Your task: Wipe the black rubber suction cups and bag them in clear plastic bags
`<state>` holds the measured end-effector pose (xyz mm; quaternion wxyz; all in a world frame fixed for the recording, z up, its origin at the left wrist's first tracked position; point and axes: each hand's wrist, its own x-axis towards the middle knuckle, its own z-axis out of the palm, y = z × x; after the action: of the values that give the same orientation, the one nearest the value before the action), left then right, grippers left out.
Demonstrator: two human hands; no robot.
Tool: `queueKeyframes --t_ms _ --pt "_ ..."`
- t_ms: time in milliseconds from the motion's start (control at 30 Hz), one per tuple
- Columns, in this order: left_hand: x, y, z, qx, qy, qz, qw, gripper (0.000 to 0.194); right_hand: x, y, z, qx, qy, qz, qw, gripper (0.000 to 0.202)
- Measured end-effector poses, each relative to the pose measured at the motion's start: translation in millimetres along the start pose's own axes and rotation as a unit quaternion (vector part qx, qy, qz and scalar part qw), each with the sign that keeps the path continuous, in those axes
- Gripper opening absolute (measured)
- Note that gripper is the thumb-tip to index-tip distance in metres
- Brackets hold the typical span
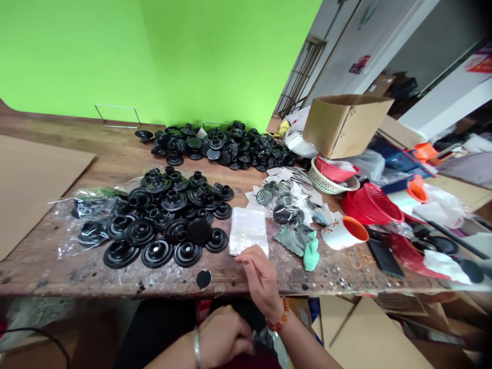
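Observation:
My right hand (pixel 261 279), with an orange beaded bracelet, rests at the near edge of a stack of clear plastic bags (pixel 249 228). Its fingers are bent and drawn together; whether a bag is pinched between them cannot be seen. Low over my lap, my left hand (pixel 226 333) wears a silver bangle. Its fingers curl around a crinkled clear plastic bag (pixel 264 337), partly hidden and blurred. Left of the stack lies a pile of round black stepped plastic parts (pixel 172 202). Several more parts are in clear plastic (pixel 92 233) at the pile's left.
A larger heap of black parts (pixel 230 146) lies further back, before a green panel (pixel 215 56). To the right are grey cards (pixel 294 182), a grey-green cloth (pixel 295 240), a white-orange cup (pixel 344 233), a phone (pixel 385 254), red baskets (pixel 371 205) and a carton (pixel 346 125). Flat cardboard (pixel 34 179) lies left.

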<state>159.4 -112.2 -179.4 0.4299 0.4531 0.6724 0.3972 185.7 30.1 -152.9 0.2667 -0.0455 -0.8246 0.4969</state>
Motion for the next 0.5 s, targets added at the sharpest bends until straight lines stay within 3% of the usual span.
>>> queueKeyframes --t_ms 33,100,167,267,367,500 --pt "-3 9 -11.0 -0.014 0.008 0.000 1.000 0.019 1 -4 -7 0.021 -0.001 0.021 1.000 0.028" --pt "-9 25 -36.6 -0.143 0.053 -0.053 0.987 0.026 4 -10 -19 0.069 0.015 0.091 0.993 0.036" --pt "-13 35 -61.0 -0.256 0.128 -0.090 0.954 0.026 8 -11 -26 0.126 0.037 0.185 0.974 0.045" --pt "-14 37 -84.1 -0.316 0.244 -0.086 0.913 0.024 15 -12 -23 0.226 0.021 0.288 0.930 0.055" --pt "-13 30 -87.7 -0.315 0.285 -0.071 0.902 0.025 24 -16 -10 0.270 -0.034 0.311 0.911 0.055" --pt "-13 26 -80.4 -0.291 0.294 -0.075 0.907 0.024 35 -18 7 0.227 -0.070 0.289 0.928 0.035"
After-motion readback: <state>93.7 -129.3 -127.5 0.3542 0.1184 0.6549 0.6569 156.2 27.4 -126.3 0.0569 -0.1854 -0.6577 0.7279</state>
